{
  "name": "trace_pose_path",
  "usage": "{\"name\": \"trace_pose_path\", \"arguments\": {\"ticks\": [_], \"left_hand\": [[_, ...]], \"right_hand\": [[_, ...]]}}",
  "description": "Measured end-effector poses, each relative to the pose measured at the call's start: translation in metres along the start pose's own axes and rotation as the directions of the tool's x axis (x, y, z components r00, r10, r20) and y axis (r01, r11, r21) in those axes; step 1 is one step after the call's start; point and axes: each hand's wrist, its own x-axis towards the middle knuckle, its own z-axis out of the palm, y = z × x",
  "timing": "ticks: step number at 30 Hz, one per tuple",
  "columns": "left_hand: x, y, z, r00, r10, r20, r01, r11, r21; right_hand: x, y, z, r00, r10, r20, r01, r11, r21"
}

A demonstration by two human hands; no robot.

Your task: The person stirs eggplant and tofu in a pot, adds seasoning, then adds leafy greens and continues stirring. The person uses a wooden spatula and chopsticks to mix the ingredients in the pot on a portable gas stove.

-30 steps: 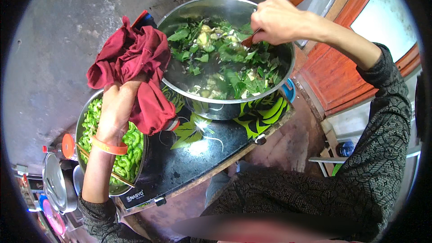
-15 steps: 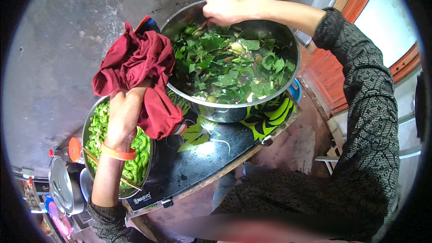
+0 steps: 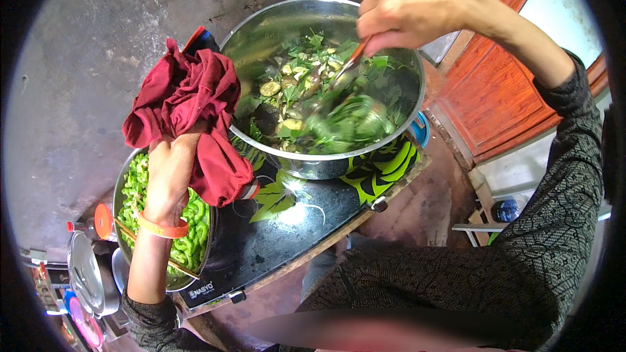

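Note:
My left hand (image 3: 168,179) is closed on a bunched dark red cloth (image 3: 186,101), pressed to the left side of a wide steel pot (image 3: 270,39). Whatever lies under the cloth is hidden. Up at the pot's far right rim, my right hand (image 3: 411,10) grips a stirring utensil (image 3: 357,57) with a reddish-brown handle, slanting down into the food. Its head is buried and blurred among moving leaves. Chopped green leaves (image 3: 355,124) lie in the pot with sliced, pale-fleshed vegetable pieces (image 3: 270,88).
Beneath the pot is a black stove top (image 3: 280,221) with green leaf patterns. A pan of green curled food (image 3: 195,221) sits under my left forearm, chopsticks (image 3: 182,268) across it. Left of it are an orange-lidded jar (image 3: 103,220) and a lidded pot (image 3: 87,274). A grey wall (image 3: 85,91) stands behind.
My right hand has moved right and up with the utensil, out of the pot's far left. Leaves have been swept to the near right, exposing sliced pieces. My left hand keeps its grip on the cloth.

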Motion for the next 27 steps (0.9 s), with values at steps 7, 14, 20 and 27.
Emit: {"name": "trace_pose_path", "arguments": {"ticks": [7, 14, 20, 27], "left_hand": [[-0.001, 0.004, -0.003, 0.999, -0.023, 0.035, 0.018, 0.993, 0.118], [-0.005, 0.001, 0.004, 0.998, 0.062, 0.011, -0.062, 0.998, -0.003], [-0.004, 0.000, 0.003, 0.994, 0.106, 0.003, -0.106, 0.993, 0.046], [-0.002, -0.001, 0.000, 0.997, 0.066, 0.027, -0.067, 0.998, 0.020]], "right_hand": [[0.016, 0.029, 0.011, 0.811, 0.550, 0.200, -0.397, 0.767, -0.504], [0.062, 0.036, 0.105, 0.770, 0.586, 0.251, -0.578, 0.808, -0.114], [0.062, 0.025, 0.117, 0.831, 0.481, 0.280, -0.543, 0.812, 0.214], [0.004, 0.003, 0.054, 0.869, 0.470, 0.153, -0.494, 0.812, 0.310]]}}
